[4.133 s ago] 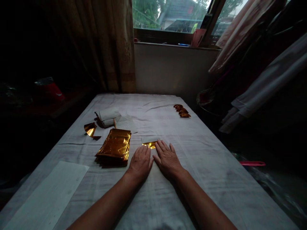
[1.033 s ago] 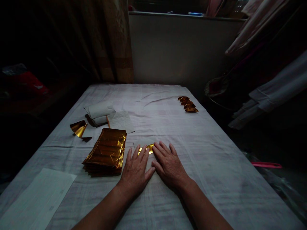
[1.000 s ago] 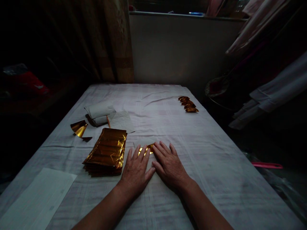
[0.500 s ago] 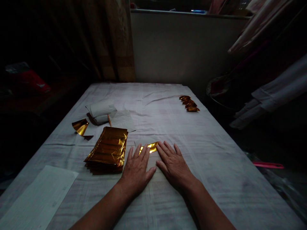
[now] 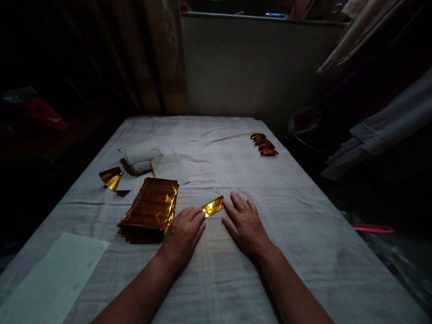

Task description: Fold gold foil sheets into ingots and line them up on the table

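A folded strip of gold foil paper (image 5: 213, 207) lies on the cloth between my hands, a pale sheet partly showing behind it. My left hand (image 5: 182, 231) has its fingers drawn together and closed on the strip's left end. At the right end, the index finger of my right hand (image 5: 243, 225) touches the strip; its other fingers stretch forward and the thumb stands apart. Just left of my left hand rises a thick stack of gold foil sheets (image 5: 151, 204). Several small folded gold pieces (image 5: 265, 145) form a row at the far right.
A patterned cloth (image 5: 290, 265) covers the table. Grey-white crumpled paper (image 5: 140, 155) and a curled gold scrap (image 5: 113, 178) lie behind the stack. A white sheet (image 5: 57, 274) is at the front left. Hanging clothes (image 5: 391, 130) and a pink handle (image 5: 373, 228) are beyond the right edge.
My left hand's fingers have drawn back and closed at the strip's left end, where they lay flat across it before. More of the strip shows. My right hand stays near its right end.
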A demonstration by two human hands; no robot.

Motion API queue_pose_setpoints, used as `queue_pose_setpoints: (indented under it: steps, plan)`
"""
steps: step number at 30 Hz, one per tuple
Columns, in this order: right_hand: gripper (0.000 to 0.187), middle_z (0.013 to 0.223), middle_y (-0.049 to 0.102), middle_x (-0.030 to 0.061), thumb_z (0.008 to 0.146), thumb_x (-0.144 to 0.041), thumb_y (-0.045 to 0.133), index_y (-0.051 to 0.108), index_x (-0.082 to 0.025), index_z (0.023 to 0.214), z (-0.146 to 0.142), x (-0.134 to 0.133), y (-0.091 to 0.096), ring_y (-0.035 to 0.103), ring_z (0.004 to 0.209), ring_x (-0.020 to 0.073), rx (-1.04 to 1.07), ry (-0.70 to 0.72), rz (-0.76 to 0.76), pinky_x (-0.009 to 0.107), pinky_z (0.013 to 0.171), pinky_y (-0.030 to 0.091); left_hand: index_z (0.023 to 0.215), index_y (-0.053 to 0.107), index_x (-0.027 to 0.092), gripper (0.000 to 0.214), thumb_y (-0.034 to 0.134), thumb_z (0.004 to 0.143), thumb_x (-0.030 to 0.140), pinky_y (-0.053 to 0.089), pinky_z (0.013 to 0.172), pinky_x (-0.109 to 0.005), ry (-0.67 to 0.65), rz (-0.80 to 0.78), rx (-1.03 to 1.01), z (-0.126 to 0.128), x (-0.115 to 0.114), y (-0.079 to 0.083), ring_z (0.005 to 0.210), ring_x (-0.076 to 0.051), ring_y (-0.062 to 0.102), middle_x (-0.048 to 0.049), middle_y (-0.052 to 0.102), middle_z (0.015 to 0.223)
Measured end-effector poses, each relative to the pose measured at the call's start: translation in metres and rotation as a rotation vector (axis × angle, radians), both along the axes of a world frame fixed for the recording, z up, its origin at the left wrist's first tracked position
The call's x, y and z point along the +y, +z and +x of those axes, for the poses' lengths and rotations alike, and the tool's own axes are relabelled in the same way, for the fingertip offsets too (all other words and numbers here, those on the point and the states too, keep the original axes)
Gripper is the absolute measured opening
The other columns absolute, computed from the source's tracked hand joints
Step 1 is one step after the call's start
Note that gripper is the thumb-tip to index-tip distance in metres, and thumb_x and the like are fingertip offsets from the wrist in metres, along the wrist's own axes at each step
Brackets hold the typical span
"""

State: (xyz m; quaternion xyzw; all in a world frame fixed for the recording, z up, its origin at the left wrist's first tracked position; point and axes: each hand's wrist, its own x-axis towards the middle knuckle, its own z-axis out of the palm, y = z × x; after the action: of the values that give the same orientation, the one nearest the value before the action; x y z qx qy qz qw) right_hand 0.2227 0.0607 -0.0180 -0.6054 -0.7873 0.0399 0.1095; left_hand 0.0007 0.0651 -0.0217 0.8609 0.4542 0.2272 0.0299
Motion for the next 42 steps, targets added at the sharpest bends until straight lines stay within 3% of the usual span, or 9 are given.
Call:
queue_pose_setpoints:
  steps: [9,15,18,22,31,38,42]
  plan:
    - [0.047,0.152,0.043,0.0175,0.095,-0.029,0.050,0.053,-0.019,0.140,-0.001,0.000,-0.004,0.037,0.142,0.0317,0.025,-0.004,0.044,0.054,0.115,0.026,0.108,0.068,0.020,0.021,0.051,0.096,0.023,0.054,0.092,-0.036,0.007,0.001,-0.041,0.000,0.004,0.003,0.101,-0.021,0.066,-0.0073,0.072,0.109]
    - [0.035,0.140,0.056,0.0136,0.094,-0.024,0.050,0.065,-0.020,0.125,-0.012,-0.001,-0.001,0.046,0.131,0.0279,0.167,0.097,0.214,0.048,0.112,0.030,0.097,0.068,0.019,0.022,0.046,0.099,0.026,0.054,0.087,-0.035,-0.002,0.024,-0.057,0.000,0.007,0.004,0.094,-0.020,0.068,-0.0066,0.074,0.100]
    - [0.028,0.111,0.069,0.0092,0.096,-0.024,0.049,0.070,-0.023,0.114,-0.026,-0.005,0.006,0.060,0.103,0.0216,0.227,0.140,0.202,0.036,0.093,0.044,0.093,0.066,0.019,0.027,0.043,0.101,0.029,0.053,0.082,-0.035,0.020,0.055,-0.053,0.002,0.007,0.005,0.087,-0.020,0.068,-0.0055,0.074,0.093]
    - [0.025,0.091,0.069,0.0067,0.098,-0.027,0.049,0.072,-0.022,0.105,-0.039,-0.008,0.006,0.060,0.084,0.0194,0.241,0.167,0.185,0.031,0.075,0.044,0.091,0.066,0.020,0.029,0.041,0.102,0.029,0.051,0.080,-0.034,0.016,0.065,-0.060,0.004,0.006,0.007,0.085,-0.019,0.067,-0.0048,0.074,0.092]
    - [0.020,0.088,0.067,0.0042,0.096,-0.031,0.055,0.073,-0.024,0.090,-0.038,-0.004,0.001,0.058,0.082,0.0172,0.233,0.111,0.177,0.029,0.074,0.043,0.092,0.066,0.020,0.027,0.043,0.101,0.030,0.049,0.080,-0.034,-0.047,0.019,-0.090,0.007,0.003,0.011,0.085,-0.018,0.067,-0.0037,0.074,0.091]
    - [0.018,0.087,0.068,0.0041,0.094,-0.024,0.056,0.072,-0.023,0.085,-0.038,-0.002,-0.004,0.060,0.084,0.0184,0.296,0.083,0.182,0.030,0.076,0.045,0.098,0.066,0.020,0.016,0.058,0.094,0.032,0.049,0.084,-0.036,0.014,-0.018,-0.072,-0.001,0.001,0.010,0.093,-0.022,0.063,-0.0058,0.071,0.100]
    - [0.016,0.102,0.070,0.0076,0.093,-0.023,0.057,0.071,-0.022,0.100,-0.038,-0.002,-0.007,0.062,0.096,0.0220,0.343,0.091,0.249,0.034,0.083,0.047,0.096,0.070,0.023,0.013,0.058,0.094,0.029,0.048,0.080,-0.035,0.035,0.035,-0.029,-0.003,0.000,0.007,0.089,-0.021,0.062,-0.0041,0.071,0.096]
